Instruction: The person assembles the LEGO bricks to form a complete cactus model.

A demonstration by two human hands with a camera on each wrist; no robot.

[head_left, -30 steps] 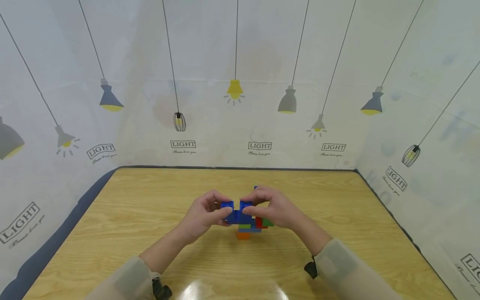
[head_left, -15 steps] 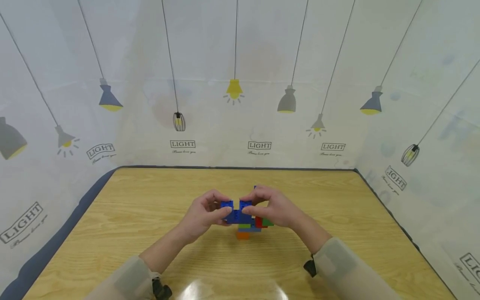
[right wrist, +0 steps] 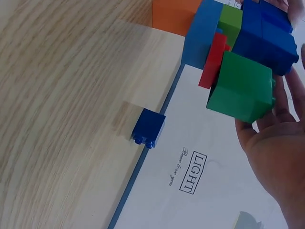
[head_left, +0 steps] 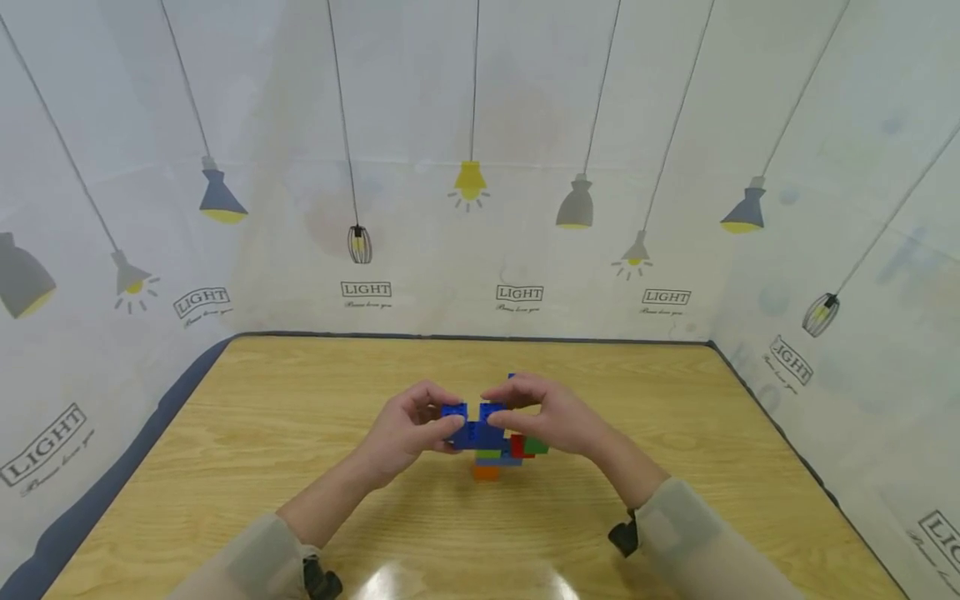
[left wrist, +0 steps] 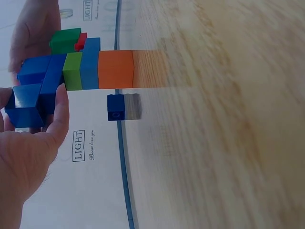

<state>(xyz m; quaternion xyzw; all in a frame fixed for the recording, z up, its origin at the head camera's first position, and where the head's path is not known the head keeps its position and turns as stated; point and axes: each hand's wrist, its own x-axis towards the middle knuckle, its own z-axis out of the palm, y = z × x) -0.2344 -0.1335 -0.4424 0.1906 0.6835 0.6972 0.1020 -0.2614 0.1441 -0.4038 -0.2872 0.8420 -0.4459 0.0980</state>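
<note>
A toy building-block structure stands on the table between the hands. From the bottom it has an orange block, a medium-blue block, a lime-green block and a long dark-blue block. Two dark-blue blocks sit apart on top. My left hand pinches the left top block, one finger lying against the long block. At the right top block, my right hand has its thumb in front and fingertips behind. A red piece and green block jut out below that hand.
A loose dark-blue block lies on the wooden table, behind the structure and partly hidden by the right hand in the head view. White sheeting printed with lamps surrounds the table's back and sides.
The right thumb has shifted slightly to the right on its blue block. The left hand and the structure keep their places.
</note>
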